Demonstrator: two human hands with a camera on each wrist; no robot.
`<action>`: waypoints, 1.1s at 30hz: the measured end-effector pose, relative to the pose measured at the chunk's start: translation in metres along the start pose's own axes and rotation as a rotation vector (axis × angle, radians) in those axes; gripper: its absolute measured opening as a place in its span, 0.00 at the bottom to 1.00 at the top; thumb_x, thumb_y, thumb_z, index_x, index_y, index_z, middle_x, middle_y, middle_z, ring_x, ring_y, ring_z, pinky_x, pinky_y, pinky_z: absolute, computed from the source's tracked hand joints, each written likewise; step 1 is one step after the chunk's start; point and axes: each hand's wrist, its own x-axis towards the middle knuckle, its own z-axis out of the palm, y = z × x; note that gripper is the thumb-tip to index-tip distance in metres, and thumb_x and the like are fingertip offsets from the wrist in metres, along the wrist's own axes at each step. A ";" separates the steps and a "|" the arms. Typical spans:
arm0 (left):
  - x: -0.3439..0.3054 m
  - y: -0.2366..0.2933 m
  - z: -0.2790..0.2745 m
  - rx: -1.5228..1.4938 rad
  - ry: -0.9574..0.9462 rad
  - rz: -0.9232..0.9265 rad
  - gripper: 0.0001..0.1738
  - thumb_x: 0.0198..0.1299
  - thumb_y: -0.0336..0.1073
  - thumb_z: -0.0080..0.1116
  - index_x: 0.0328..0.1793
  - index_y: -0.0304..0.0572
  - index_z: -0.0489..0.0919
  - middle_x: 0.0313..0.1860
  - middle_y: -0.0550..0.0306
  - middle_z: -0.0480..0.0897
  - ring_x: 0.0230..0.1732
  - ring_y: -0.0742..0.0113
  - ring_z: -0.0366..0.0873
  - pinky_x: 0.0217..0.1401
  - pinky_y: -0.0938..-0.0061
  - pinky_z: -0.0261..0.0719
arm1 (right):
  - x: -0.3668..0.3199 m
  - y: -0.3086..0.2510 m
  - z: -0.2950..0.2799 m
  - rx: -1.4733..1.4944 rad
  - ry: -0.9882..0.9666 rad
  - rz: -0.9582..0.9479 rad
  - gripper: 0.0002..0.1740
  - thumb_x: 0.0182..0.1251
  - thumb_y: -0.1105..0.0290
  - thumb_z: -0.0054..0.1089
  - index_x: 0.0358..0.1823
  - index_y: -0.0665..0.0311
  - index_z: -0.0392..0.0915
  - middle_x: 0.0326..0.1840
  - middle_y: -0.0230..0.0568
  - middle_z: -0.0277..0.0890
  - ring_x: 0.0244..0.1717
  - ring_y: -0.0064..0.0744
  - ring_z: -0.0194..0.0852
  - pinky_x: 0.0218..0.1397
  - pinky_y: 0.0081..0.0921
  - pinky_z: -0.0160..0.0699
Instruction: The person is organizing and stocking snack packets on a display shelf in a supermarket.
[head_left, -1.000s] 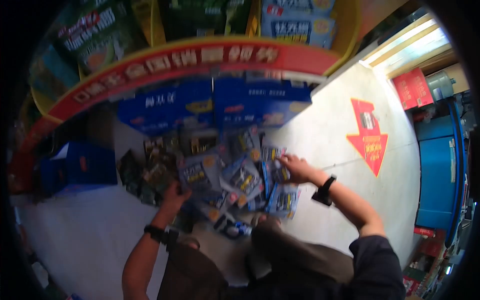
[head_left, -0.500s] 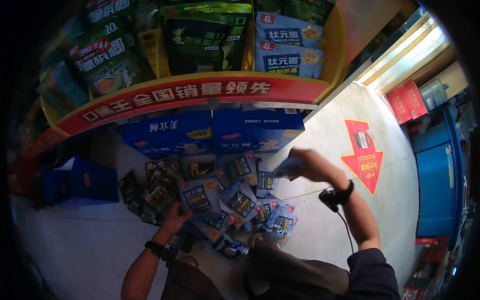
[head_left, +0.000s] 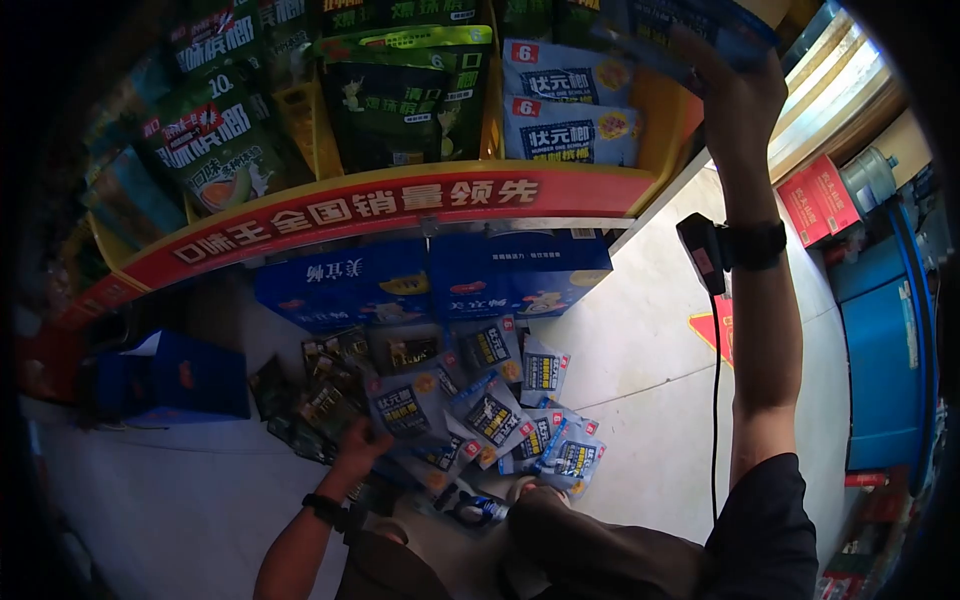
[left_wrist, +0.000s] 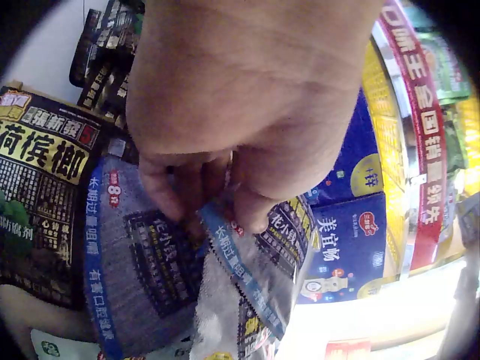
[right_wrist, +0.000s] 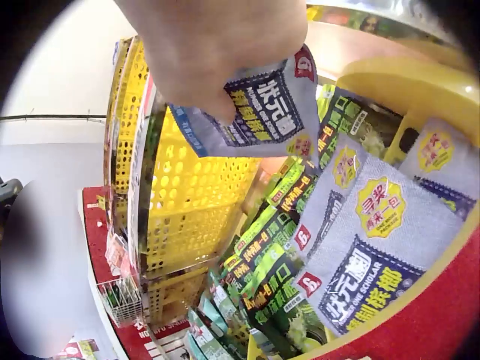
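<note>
My right hand (head_left: 748,110) is raised at the right end of the display shelf and grips a blue-grey betel nut bag (right_wrist: 274,109). In the right wrist view that bag hangs over a yellow bin (right_wrist: 405,79), above blue-grey bags (right_wrist: 375,259) standing there beside green ones (right_wrist: 274,281). Down at the floor, my left hand (head_left: 360,450) is at the left side of a pile of blue-grey bags (head_left: 490,415). The left wrist view shows its curled fingers and thumb pinching the edge of a blue-grey betel nut bag (left_wrist: 259,259).
Dark bags (head_left: 325,400) lie left of the pile. Two blue cartons (head_left: 520,275) stand under the shelf's red sign strip (head_left: 400,205), and another blue box (head_left: 175,375) is at the left. A black cable (head_left: 716,400) hangs from the right wrist camera.
My right hand has picked a blue-grey bag from the pile's right side and lifted it up to the shelf's right end. The left hand has stayed at the pile.
</note>
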 end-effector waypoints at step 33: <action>0.007 -0.013 0.006 -0.068 0.009 -0.040 0.24 0.57 0.33 0.71 0.57 0.36 0.75 0.51 0.54 0.82 0.51 0.66 0.78 0.56 0.68 0.76 | 0.037 0.048 0.040 0.126 -0.362 0.382 0.23 0.64 0.65 0.64 0.59 0.66 0.73 0.50 0.41 0.80 0.49 0.27 0.80 0.51 0.27 0.80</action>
